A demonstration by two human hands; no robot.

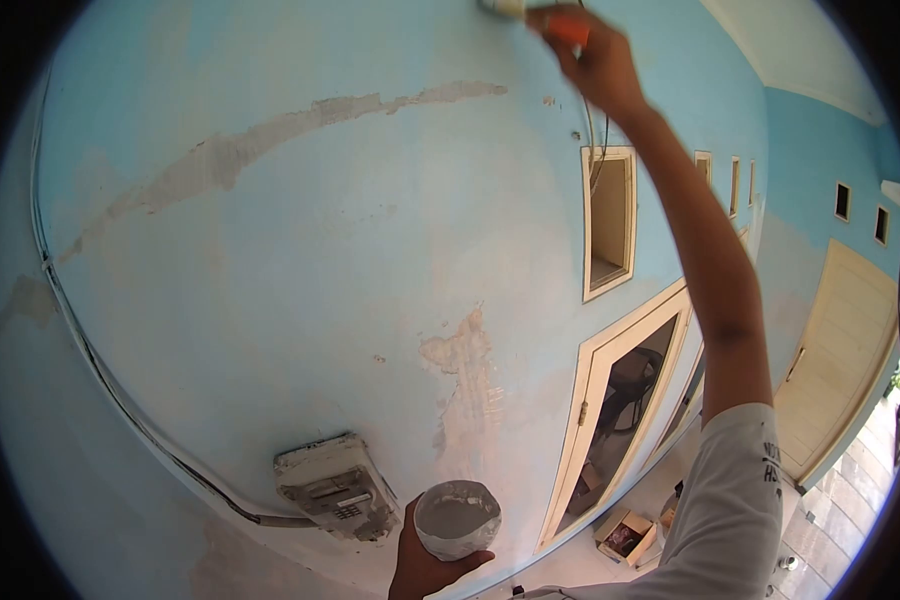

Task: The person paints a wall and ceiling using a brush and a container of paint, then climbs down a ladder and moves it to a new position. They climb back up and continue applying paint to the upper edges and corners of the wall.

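Up high, my right hand [602,62] is closed around the orange handle of a paintbrush [567,28]. The pale bristle end of the brush reaches the top edge of the view, at or very near the light blue wall [350,270]; contact cannot be made out. Low in the middle, my left hand [432,562] grips a round cup [457,520] from below and the side. Grey liquid shows inside the cup, and its rim is smeared with the same grey. A long rough patch of bare plaster [220,155] crosses the wall left of the brush.
An electric meter box [338,487] juts from the wall left of the cup, with cables [100,360] running up the left corner. To the right are a framed wall opening [610,222], a glazed door or window [625,400] and a cardboard box [625,535] on the floor.
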